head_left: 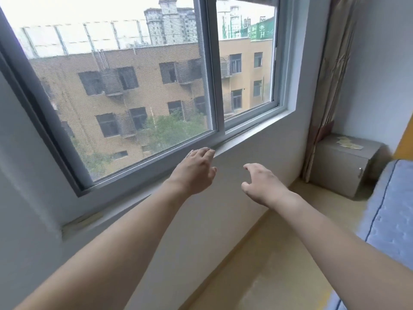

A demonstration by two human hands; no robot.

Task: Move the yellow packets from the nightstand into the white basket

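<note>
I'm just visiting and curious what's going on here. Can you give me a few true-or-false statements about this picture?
1. The yellow packets lie on the nightstand. True.
2. The right hand holds a packet. False: it is empty, fingers loosely spread.
3. The left hand reaches toward the window sill. True.
4. The white basket stands beside the nightstand. False: no basket is in view.

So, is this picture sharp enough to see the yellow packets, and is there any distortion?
Head view: the yellow packets on the nightstand are small and soft, uncountable; the window frame bows from the wide lens; the sky is overexposed; the left hand and right hand are slightly blurred.
</note>
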